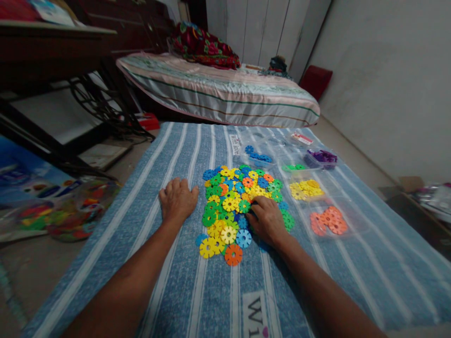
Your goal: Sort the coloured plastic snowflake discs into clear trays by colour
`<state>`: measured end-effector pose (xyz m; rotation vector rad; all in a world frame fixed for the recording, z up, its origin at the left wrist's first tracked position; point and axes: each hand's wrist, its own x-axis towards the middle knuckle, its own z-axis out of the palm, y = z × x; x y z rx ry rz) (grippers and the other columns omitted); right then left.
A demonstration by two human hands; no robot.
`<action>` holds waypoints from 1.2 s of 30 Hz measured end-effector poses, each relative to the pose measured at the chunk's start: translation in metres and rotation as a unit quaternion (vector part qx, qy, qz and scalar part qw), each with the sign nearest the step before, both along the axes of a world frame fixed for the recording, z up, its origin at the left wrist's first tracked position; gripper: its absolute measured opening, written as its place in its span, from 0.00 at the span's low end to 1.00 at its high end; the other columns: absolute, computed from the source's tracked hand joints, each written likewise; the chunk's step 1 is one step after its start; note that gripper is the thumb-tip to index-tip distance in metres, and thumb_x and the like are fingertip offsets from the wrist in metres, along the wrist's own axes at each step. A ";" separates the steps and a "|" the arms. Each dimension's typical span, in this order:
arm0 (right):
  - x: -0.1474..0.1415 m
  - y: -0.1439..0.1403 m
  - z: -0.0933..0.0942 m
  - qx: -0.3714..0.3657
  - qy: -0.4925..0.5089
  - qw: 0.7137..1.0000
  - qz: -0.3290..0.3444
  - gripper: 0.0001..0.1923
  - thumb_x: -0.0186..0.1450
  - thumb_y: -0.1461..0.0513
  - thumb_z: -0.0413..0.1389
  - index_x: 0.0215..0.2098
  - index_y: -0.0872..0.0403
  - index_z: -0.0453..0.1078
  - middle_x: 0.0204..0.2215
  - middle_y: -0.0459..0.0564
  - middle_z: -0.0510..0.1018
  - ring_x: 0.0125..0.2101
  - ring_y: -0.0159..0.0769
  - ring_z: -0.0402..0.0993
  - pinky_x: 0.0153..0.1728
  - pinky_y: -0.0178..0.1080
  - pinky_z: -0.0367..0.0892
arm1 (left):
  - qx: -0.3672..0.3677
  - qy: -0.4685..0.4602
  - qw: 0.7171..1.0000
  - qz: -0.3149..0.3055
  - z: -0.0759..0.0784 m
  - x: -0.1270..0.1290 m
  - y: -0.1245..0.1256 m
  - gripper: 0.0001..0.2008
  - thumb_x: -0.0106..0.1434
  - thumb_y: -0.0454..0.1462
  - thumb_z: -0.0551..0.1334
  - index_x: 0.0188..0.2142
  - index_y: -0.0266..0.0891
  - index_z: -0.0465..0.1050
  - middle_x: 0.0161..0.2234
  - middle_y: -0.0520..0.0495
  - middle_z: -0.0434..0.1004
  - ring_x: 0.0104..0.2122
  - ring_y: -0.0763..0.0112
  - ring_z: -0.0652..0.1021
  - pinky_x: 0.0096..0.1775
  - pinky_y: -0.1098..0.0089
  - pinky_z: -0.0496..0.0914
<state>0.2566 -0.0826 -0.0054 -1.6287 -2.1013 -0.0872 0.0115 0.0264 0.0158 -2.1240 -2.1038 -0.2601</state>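
Note:
A pile of flat plastic snowflake discs (pixel 232 202) in yellow, green, blue and orange lies on a blue striped cloth (pixel 197 281). My left hand (pixel 177 199) rests flat on the cloth just left of the pile, fingers apart, holding nothing. My right hand (pixel 267 218) lies on the right side of the pile, fingers curled down onto the discs; whether it grips one I cannot tell. To the right sit sorted groups: yellow discs (pixel 306 188), orange discs (pixel 328 220), green discs (pixel 293 167), blue discs (pixel 259 157) and purple discs (pixel 322 157).
A striped mattress (pixel 218 91) with a red flowered blanket (pixel 204 47) lies beyond the cloth. A dark metal table frame (pixel 52 117) stands at left, with a bag of coloured pieces (pixel 70 211) on the floor. A cardboard box (pixel 416 197) sits at right by the wall.

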 end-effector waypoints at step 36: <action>0.015 0.004 0.011 0.108 0.018 0.994 0.019 0.12 0.69 0.63 0.51 0.31 0.54 0.74 0.39 0.55 0.78 0.41 0.38 0.71 0.44 0.39 0.64 | 0.003 0.008 1.000 0.003 0.001 -0.001 0.000 0.23 0.67 0.45 0.49 0.51 0.32 0.71 0.55 0.31 0.71 0.56 0.48 0.69 0.53 0.51 0.63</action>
